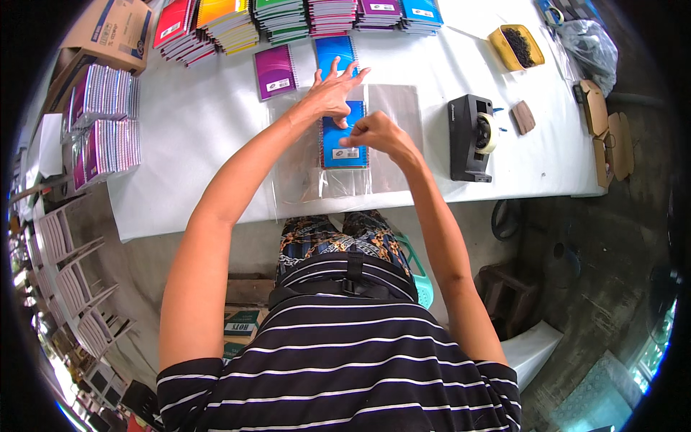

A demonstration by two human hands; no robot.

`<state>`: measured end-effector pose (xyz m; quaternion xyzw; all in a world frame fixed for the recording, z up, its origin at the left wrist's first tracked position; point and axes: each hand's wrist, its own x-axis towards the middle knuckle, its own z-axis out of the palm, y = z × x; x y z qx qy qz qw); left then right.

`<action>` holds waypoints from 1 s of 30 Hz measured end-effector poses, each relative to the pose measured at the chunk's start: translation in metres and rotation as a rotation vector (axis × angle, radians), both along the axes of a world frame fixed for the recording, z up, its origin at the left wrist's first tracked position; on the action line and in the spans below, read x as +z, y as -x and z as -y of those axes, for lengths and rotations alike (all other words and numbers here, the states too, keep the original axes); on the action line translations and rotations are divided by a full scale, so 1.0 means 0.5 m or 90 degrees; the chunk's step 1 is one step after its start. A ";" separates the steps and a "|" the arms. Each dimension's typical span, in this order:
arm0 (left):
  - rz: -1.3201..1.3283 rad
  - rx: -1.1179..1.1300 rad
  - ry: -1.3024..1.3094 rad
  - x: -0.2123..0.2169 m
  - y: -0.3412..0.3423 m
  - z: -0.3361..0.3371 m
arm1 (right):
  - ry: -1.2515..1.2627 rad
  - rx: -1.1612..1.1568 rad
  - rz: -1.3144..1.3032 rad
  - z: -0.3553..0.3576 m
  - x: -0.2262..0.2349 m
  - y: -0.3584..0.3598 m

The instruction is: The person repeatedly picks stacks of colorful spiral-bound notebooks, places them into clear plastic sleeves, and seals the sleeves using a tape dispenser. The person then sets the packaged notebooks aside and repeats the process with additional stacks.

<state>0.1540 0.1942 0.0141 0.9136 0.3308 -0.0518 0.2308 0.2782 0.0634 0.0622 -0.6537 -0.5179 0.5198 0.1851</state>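
A blue spiral notebook [344, 158] lies on a sheet of clear plastic [398, 108] in front of me. Over the notebook's upper end is my left hand [333, 95], its fingers spread, with the thumb pointing down by the cover. My right hand [376, 135] hangs above the right side of the same notebook, fingers curled in and pinched together; what they hold, if anything, is hidden. Just beyond the sheet lie another blue notebook [335, 49], partly behind my left fingers, and a purple notebook [276, 73].
Stacks of coloured notebooks [281, 18] line the table's far side, and purple ones [104, 126] stand at left near a cardboard box [108, 32]. On the right are a black tape dispenser [464, 137], a brown block [523, 117] and a yellow tub [516, 47] of dark bits.
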 end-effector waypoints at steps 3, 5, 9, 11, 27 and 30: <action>-0.012 -0.005 0.021 0.002 -0.003 -0.005 | 0.018 0.019 0.166 -0.053 -0.038 0.031; 0.006 0.003 0.016 -0.009 0.002 -0.008 | -0.015 0.014 0.365 -0.060 -0.044 0.055; 0.042 0.018 0.026 -0.025 0.001 0.002 | -0.005 0.079 0.412 -0.063 -0.001 0.068; 0.025 0.000 0.044 -0.018 -0.003 0.000 | -0.019 0.132 0.497 -0.066 -0.009 0.066; 0.027 0.286 -0.042 -0.030 0.175 0.125 | -0.157 -0.094 0.186 0.024 -0.123 0.005; 0.111 0.276 0.011 -0.033 0.168 0.180 | -0.199 -0.144 -0.019 0.043 -0.124 0.010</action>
